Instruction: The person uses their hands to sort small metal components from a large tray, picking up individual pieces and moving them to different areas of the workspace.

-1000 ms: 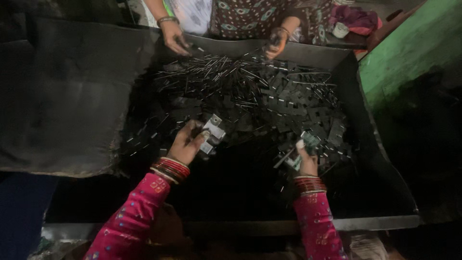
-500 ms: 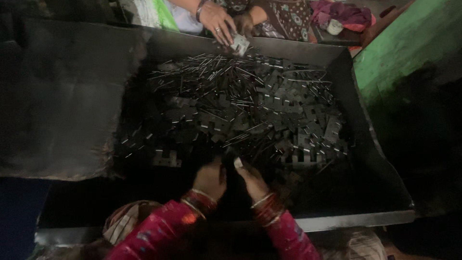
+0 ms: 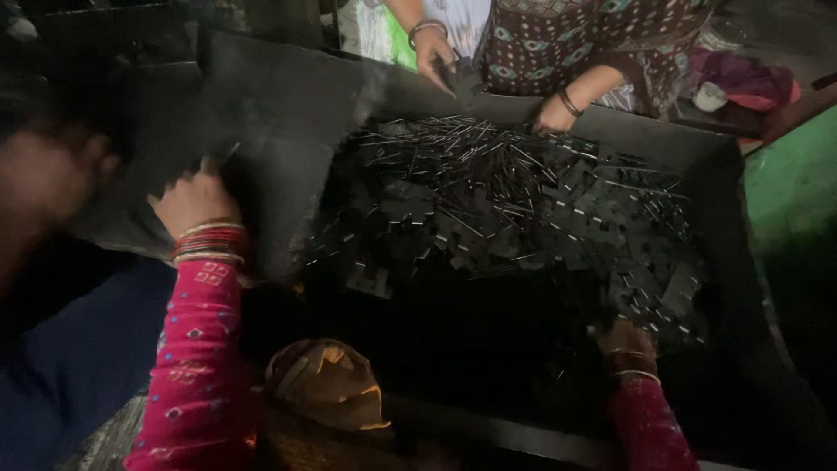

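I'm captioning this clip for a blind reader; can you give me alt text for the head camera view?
A person in pink sleeves and red bangles rests the left hand on the left wall of a big dark tray and puts the right hand into its pile of small dark metal pieces. Across the tray, another person's hands handle pieces too.

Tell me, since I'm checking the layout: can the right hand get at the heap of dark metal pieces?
Probably yes: the right hand already rests at the edge of the heap of dark metal pieces, with nothing between them.

Dark glinting metal parts, matt tray
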